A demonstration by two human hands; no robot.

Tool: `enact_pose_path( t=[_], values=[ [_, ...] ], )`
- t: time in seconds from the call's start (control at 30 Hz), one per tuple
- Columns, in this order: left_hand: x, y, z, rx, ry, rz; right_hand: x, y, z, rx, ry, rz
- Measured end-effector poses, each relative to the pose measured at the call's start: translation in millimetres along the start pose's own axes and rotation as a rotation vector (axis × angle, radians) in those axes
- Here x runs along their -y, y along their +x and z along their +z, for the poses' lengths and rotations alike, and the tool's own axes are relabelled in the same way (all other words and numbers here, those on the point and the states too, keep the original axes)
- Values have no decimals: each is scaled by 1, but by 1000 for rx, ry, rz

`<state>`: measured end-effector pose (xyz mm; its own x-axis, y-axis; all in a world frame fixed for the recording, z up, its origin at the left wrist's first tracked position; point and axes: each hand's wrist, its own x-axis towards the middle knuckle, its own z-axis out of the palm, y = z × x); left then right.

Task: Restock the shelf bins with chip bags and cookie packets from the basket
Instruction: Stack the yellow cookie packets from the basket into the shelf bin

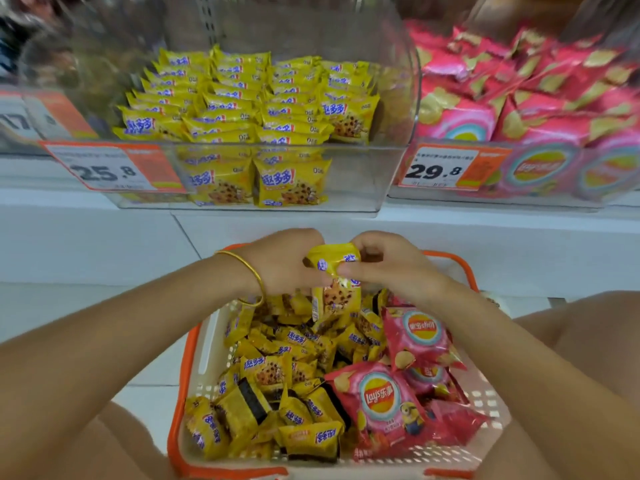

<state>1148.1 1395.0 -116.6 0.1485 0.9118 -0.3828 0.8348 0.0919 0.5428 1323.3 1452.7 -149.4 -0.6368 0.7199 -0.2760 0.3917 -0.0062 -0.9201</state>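
A white basket with an orange rim [180, 382] sits below me, full of yellow cookie packets [266, 372] on the left and pink chip bags [381, 407] on the right. My left hand [280, 268] and my right hand [391, 265] meet above the basket's far end. Both grip the same bunch of yellow cookie packets [337, 289], which hangs between them. A clear shelf bin [349, 174] straight ahead holds rows of the same yellow packets. To its right, another clear bin [491, 199] holds pink chip bags.
Price tags reading 25.8 [110, 169] and 29.8 [436, 171] hang on the bin fronts. A white shelf ledge [104, 237] runs beneath the bins. A third bin [31, 126] shows at the far left. My knees flank the basket.
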Motion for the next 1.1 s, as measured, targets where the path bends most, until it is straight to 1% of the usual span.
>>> enact_pose_path(
  t=[0.07,0.1,0.17,0.23,0.27,0.33,0.37,0.4,0.43,0.47,0.5,0.53,0.6,0.7,0.77,0.83,0.87,0.93,1.0,1.1],
  values=[
    [-11,-6,-18,-60,-153,22,19,-14,-6,-14,145,15],
    [-16,-11,-27,-90,-219,39,30,-20,-10,-9,170,8],
    [-27,-21,-45,-125,-358,81,53,-30,-18,-4,83,-58],
    [-38,-29,-61,-184,-449,124,79,-36,-27,-38,-8,-133],
    [-42,-32,-68,-255,-501,141,94,-37,-31,-77,-47,-171],
    [-43,-32,-83,-501,-591,139,127,-32,-39,-222,-176,-259],
    [-40,-30,-90,-653,-569,131,142,-25,-43,-307,-258,-305],
    [-35,-26,-96,-795,-464,125,157,-16,-45,-381,-338,-338],
    [-30,-22,-101,-894,-306,119,171,-4,-47,-441,-423,-351],
    [-24,-18,-103,-932,-147,114,182,9,-47,-476,-546,-342],
    [-19,-13,-102,-920,-21,111,191,22,-47,-489,-711,-311],
    [-14,-8,-100,-874,60,106,199,33,-44,-487,-870,-261],
    [-12,-2,-94,-747,135,109,208,53,-41,-433,-1117,-136],
    [-14,7,-92,-588,256,113,214,71,-34,-291,-1326,72],
    [-13,13,-95,-484,340,89,210,84,-29,-192,-1458,147],
    [-11,17,-96,-407,372,47,201,98,-28,-114,-1540,150],
    [-10,18,-97,-389,373,22,195,106,-31,-103,-1535,129],
    [-9,19,-98,-373,377,-5,184,114,-39,-109,-1531,80],
    [-10,18,-98,-361,389,-3,176,116,-44,-121,-1544,-13],
    [-9,20,-97,-391,344,15,167,116,-48,-102,-1610,-89]
  ],
)
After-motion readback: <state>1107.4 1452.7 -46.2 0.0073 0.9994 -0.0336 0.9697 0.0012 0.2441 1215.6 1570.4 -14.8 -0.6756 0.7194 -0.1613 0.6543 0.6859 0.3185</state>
